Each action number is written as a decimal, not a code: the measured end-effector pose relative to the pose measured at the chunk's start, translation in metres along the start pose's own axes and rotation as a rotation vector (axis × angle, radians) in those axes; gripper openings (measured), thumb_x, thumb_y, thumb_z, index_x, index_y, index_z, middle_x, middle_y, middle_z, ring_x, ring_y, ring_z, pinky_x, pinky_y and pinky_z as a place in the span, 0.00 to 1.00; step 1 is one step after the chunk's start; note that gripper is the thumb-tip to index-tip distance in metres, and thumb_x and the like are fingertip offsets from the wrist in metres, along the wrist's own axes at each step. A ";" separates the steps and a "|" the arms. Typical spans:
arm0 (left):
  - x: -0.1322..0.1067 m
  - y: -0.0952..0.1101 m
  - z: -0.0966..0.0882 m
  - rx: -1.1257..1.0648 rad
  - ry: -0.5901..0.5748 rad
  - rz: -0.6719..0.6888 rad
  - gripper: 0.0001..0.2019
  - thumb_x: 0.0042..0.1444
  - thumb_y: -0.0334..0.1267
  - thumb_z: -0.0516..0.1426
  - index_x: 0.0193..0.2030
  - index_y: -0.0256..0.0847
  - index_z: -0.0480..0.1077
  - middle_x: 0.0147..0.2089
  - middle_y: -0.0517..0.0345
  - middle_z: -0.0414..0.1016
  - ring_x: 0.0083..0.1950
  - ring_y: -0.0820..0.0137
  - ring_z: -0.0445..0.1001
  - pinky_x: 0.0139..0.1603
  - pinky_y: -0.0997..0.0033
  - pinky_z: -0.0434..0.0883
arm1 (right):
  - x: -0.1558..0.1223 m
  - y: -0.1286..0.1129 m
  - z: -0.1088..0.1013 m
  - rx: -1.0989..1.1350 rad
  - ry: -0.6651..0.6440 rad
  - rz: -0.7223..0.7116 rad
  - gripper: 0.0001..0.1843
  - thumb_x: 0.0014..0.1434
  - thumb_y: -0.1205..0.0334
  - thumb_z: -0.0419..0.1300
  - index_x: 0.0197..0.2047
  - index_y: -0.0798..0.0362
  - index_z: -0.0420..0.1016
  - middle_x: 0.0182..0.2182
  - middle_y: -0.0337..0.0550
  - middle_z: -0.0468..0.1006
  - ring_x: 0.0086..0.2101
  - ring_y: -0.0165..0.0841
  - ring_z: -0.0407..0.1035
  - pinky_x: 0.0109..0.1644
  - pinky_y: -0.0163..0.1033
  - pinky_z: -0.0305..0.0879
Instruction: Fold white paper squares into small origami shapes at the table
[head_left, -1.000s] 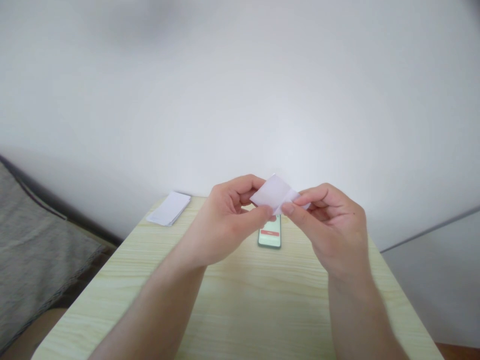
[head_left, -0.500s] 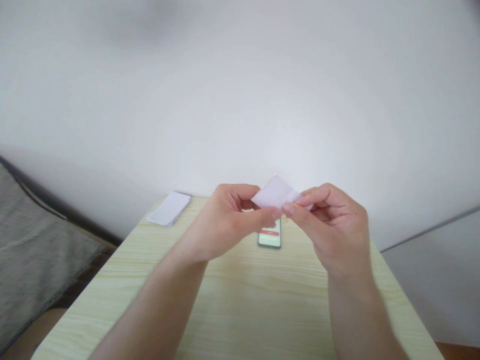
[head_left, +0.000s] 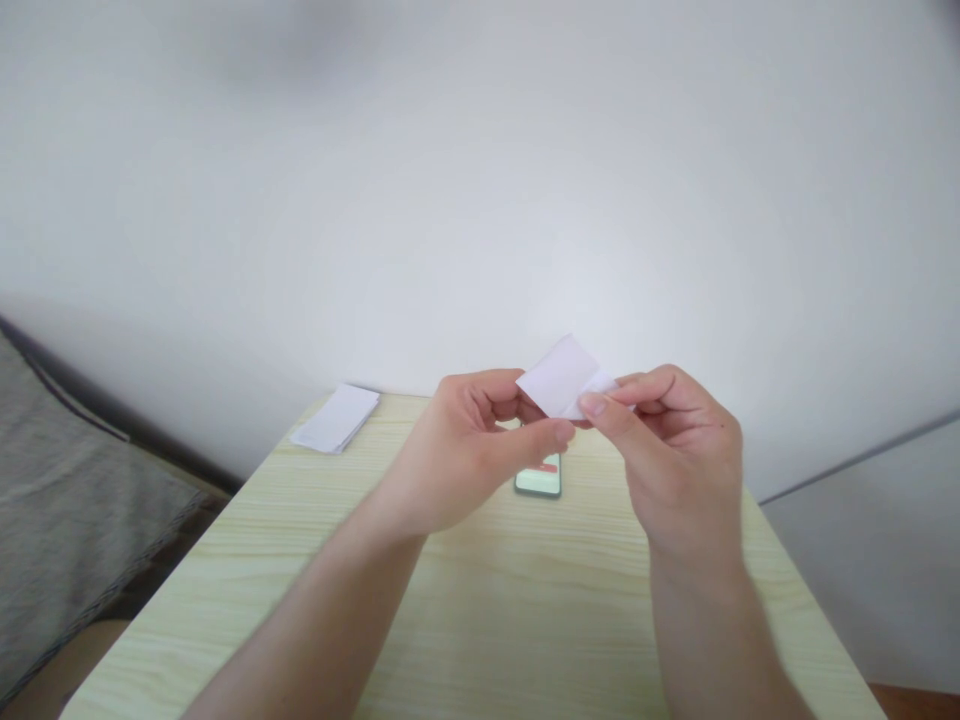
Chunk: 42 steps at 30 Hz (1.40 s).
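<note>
A small white piece of folded paper (head_left: pixel 559 378) is held up above the table between my hands, with a crease near its right end. My right hand (head_left: pixel 679 455) pinches that end between thumb and fingers. On the other side, my left hand (head_left: pixel 480 445) is curled around the left corner and lower edge. Its thumb lies just under the paper, while its fingertips are partly hidden behind. Below the hands, a smartphone (head_left: pixel 537 483) with a lit screen lies on the table, its upper part covered by my left hand and the paper.
A stack of white paper slips (head_left: pixel 337 418) lies at the table's back left corner. The pale wood-grain table (head_left: pixel 525 600) stands against a white wall (head_left: pixel 480 200). At the left is a surface covered in grey cloth (head_left: pixel 75 520).
The paper has moved slightly up and right and turned a little in my right hand. My left thumb has slid right, beneath the paper's lower edge.
</note>
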<state>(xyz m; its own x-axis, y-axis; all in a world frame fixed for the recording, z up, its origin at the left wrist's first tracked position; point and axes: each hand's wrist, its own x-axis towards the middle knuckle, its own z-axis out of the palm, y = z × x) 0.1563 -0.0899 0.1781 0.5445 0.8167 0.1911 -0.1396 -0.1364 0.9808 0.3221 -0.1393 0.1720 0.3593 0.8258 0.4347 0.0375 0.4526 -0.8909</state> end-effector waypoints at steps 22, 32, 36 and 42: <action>0.000 -0.005 0.000 -0.078 0.037 0.034 0.08 0.60 0.40 0.66 0.42 0.39 0.81 0.32 0.58 0.79 0.34 0.74 0.75 0.35 0.75 0.76 | -0.003 0.001 0.004 0.089 -0.046 0.061 0.18 0.58 0.63 0.71 0.50 0.46 0.73 0.32 0.37 0.83 0.34 0.35 0.80 0.37 0.40 0.77; 0.000 -0.003 -0.001 -0.075 0.000 0.018 0.06 0.61 0.39 0.65 0.39 0.39 0.81 0.30 0.59 0.78 0.34 0.74 0.74 0.37 0.74 0.75 | -0.002 -0.005 0.002 0.060 -0.113 0.134 0.18 0.58 0.64 0.71 0.48 0.46 0.71 0.32 0.35 0.83 0.33 0.34 0.79 0.36 0.39 0.77; 0.000 -0.003 0.001 -0.074 0.028 0.065 0.07 0.61 0.40 0.65 0.36 0.38 0.80 0.30 0.58 0.78 0.35 0.72 0.74 0.37 0.72 0.73 | -0.001 -0.015 0.003 0.080 -0.124 0.193 0.22 0.57 0.63 0.72 0.52 0.45 0.70 0.35 0.38 0.84 0.36 0.36 0.80 0.38 0.41 0.78; 0.001 -0.009 0.002 -0.074 0.120 0.126 0.07 0.60 0.40 0.65 0.36 0.38 0.80 0.31 0.57 0.79 0.34 0.70 0.75 0.36 0.71 0.73 | 0.001 -0.016 0.001 0.000 -0.230 0.253 0.10 0.62 0.55 0.69 0.39 0.53 0.80 0.33 0.43 0.83 0.33 0.36 0.78 0.40 0.44 0.79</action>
<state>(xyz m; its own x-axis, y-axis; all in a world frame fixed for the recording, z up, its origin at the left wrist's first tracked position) 0.1600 -0.0891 0.1699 0.4168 0.8576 0.3013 -0.2628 -0.2036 0.9431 0.3204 -0.1453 0.1865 0.1378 0.9661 0.2181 -0.0257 0.2236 -0.9743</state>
